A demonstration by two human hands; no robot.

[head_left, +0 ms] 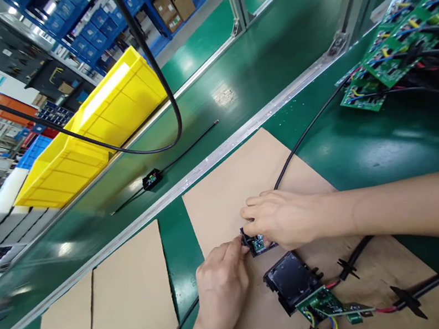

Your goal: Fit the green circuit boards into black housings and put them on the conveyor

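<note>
Case [257, 244] under right hand's [281, 218] half-curled fingers, can't tell if gripped; at left hand's [224, 279] fingertips, closed, pinching its end.

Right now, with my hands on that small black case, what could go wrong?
The right hand is right over the circuit board in the small black case, so a slip might damage it. The thin cable runs toward the pile of green boards; a snag could disturb them. The right forearm crosses a thick cable, and might drag it.
</note>
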